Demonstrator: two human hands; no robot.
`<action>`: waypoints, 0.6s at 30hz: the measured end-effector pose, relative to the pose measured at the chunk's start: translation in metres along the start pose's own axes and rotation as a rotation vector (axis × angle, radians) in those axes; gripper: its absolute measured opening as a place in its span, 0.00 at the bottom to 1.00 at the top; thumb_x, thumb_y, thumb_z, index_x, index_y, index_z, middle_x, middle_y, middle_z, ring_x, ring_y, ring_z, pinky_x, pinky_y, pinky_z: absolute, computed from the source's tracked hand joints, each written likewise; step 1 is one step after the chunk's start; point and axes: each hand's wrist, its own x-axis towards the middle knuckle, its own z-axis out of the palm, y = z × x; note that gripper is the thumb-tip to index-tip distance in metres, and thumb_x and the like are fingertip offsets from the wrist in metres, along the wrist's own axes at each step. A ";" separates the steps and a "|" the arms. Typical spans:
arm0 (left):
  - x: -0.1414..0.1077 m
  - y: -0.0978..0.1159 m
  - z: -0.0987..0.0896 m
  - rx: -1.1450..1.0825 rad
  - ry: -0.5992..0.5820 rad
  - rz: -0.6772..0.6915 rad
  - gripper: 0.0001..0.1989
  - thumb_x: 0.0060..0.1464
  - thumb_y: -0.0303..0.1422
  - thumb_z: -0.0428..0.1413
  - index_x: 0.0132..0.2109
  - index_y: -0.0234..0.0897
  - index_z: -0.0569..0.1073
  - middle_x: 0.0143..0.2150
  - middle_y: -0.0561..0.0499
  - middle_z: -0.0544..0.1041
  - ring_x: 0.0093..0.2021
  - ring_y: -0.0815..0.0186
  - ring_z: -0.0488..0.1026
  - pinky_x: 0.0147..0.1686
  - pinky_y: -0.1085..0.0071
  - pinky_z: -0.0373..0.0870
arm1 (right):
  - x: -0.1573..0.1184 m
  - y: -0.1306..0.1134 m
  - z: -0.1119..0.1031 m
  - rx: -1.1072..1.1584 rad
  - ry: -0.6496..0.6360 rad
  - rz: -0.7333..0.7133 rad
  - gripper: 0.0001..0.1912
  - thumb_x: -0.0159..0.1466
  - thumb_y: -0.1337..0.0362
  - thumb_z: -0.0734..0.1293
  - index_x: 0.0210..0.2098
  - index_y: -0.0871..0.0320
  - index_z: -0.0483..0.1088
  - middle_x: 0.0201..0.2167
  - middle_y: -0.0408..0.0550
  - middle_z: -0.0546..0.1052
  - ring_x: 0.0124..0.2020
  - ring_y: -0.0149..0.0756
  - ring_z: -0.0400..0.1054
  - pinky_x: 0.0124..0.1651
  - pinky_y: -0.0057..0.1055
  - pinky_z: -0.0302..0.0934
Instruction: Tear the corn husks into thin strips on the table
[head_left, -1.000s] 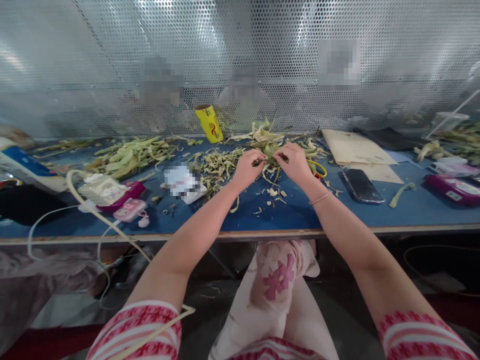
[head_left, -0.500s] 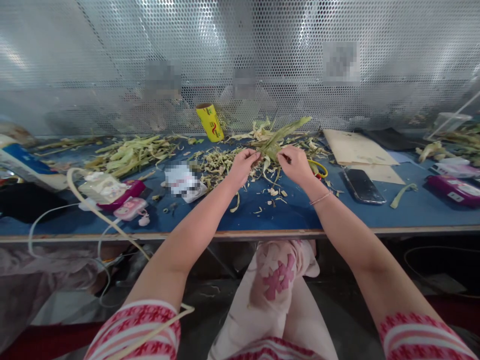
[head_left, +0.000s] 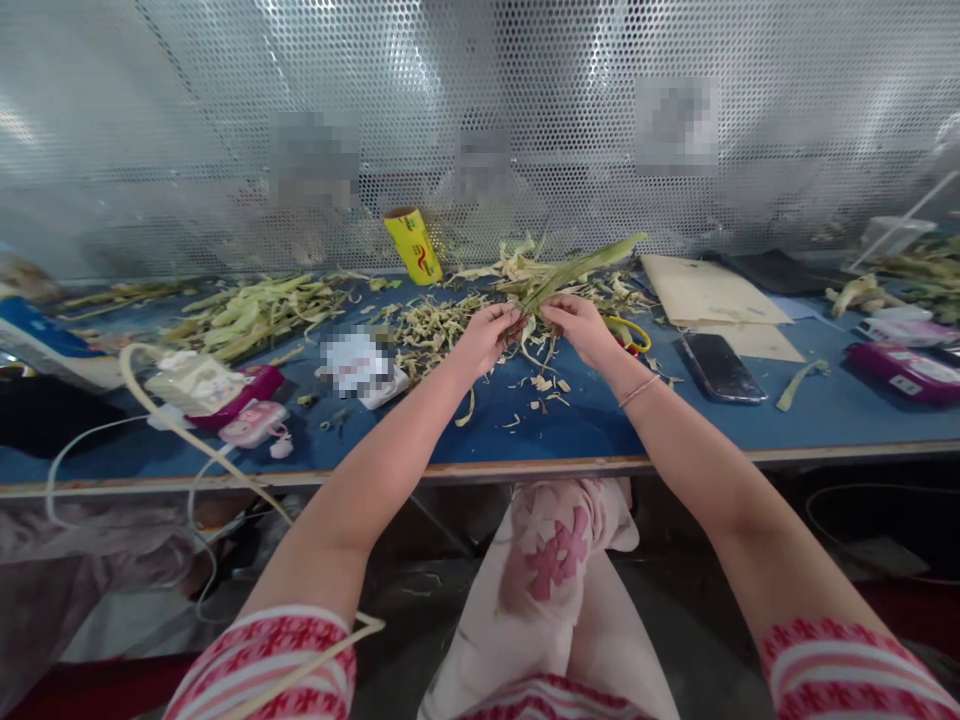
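Note:
Between my two hands is a long dried green leaf (head_left: 592, 262), its tip pointing up to the right. My left hand (head_left: 489, 335) pinches the leaf's lower end. My right hand (head_left: 576, 322) is closed on it a little farther along, fingers bent inward. Beneath and behind the hands lies a heap of dried leaf scraps (head_left: 439, 325), curled and pale green. Small torn bits (head_left: 550, 384) are scattered on the blue tabletop (head_left: 495, 430) just in front. Yellow-handled scissors (head_left: 637, 336), partly hidden, rest beside my right wrist.
A pile of longer leaves (head_left: 277, 305) lies to the left, near a white packet (head_left: 364, 368). A yellow tube (head_left: 414, 245) leans at the back by the perforated metal panel (head_left: 525, 90). On the right are a phone (head_left: 721, 367) and brown card (head_left: 705, 285). A cable (head_left: 202, 440) crosses the left edge.
My right hand has moved slightly left, closer to my left hand. The leaf, broader and bunched before, now looks narrower and lies lower, its tip farther right.

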 end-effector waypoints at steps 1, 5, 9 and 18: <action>0.000 -0.001 0.001 0.011 -0.006 0.006 0.11 0.47 0.27 0.64 0.27 0.34 0.69 0.24 0.55 0.72 0.27 0.75 0.71 0.28 0.79 0.65 | 0.000 0.001 0.001 0.041 -0.023 0.023 0.12 0.51 0.57 0.70 0.28 0.59 0.69 0.23 0.40 0.68 0.26 0.27 0.59 0.29 0.27 0.53; 0.000 -0.004 0.002 0.045 -0.025 0.013 0.11 0.46 0.28 0.65 0.27 0.33 0.69 0.24 0.56 0.72 0.26 0.75 0.69 0.28 0.78 0.65 | -0.001 0.003 0.006 0.107 -0.046 0.045 0.13 0.47 0.59 0.72 0.26 0.59 0.68 0.23 0.39 0.68 0.25 0.26 0.58 0.28 0.26 0.51; 0.000 -0.005 0.001 0.022 -0.033 0.009 0.09 0.47 0.27 0.64 0.28 0.33 0.69 0.25 0.56 0.73 0.27 0.75 0.70 0.29 0.78 0.65 | -0.002 0.000 0.007 0.172 -0.036 0.101 0.09 0.49 0.63 0.71 0.25 0.59 0.67 0.21 0.38 0.67 0.24 0.25 0.57 0.28 0.25 0.51; 0.002 -0.004 0.000 -0.084 0.014 0.038 0.10 0.48 0.26 0.63 0.26 0.34 0.68 0.26 0.55 0.73 0.29 0.74 0.72 0.34 0.75 0.66 | -0.008 -0.011 0.009 0.282 -0.099 0.177 0.09 0.52 0.65 0.70 0.25 0.58 0.65 0.18 0.36 0.64 0.22 0.24 0.57 0.25 0.23 0.52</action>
